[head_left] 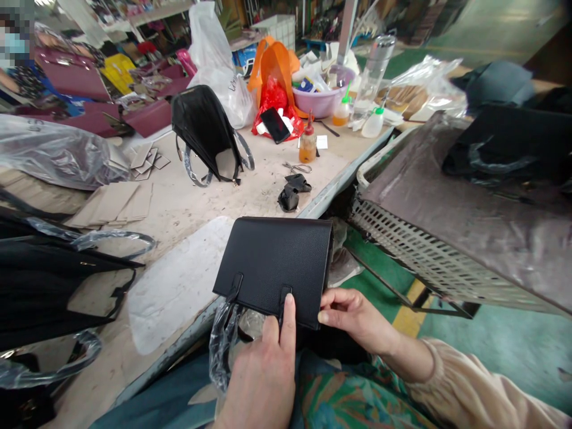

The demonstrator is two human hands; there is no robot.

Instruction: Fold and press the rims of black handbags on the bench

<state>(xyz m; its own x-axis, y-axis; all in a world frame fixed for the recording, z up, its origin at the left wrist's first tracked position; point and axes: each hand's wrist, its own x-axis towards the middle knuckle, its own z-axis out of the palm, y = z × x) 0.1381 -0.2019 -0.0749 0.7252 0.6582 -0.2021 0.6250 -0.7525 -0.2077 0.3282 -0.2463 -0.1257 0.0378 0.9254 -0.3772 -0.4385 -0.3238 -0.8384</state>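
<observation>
A black leather handbag [277, 256] lies over my lap at the table edge, its handle side toward me. Clear plastic wraps its handle [221, 339]. My left hand [263, 369] is at the bag's near edge, the index finger stretched onto a handle tab and the other fingers bent; its thumb is hidden. At the bag's near right corner, my right hand [353, 316] pinches the side edge between thumb and fingers.
Another black handbag [205, 131] stands tilted on the table. More black bags [58, 280] lie at left. Scissors [297, 167], black scraps [292, 192] and a glue bottle [307, 143] sit farther back. A perforated crate [393, 232] borders the right side.
</observation>
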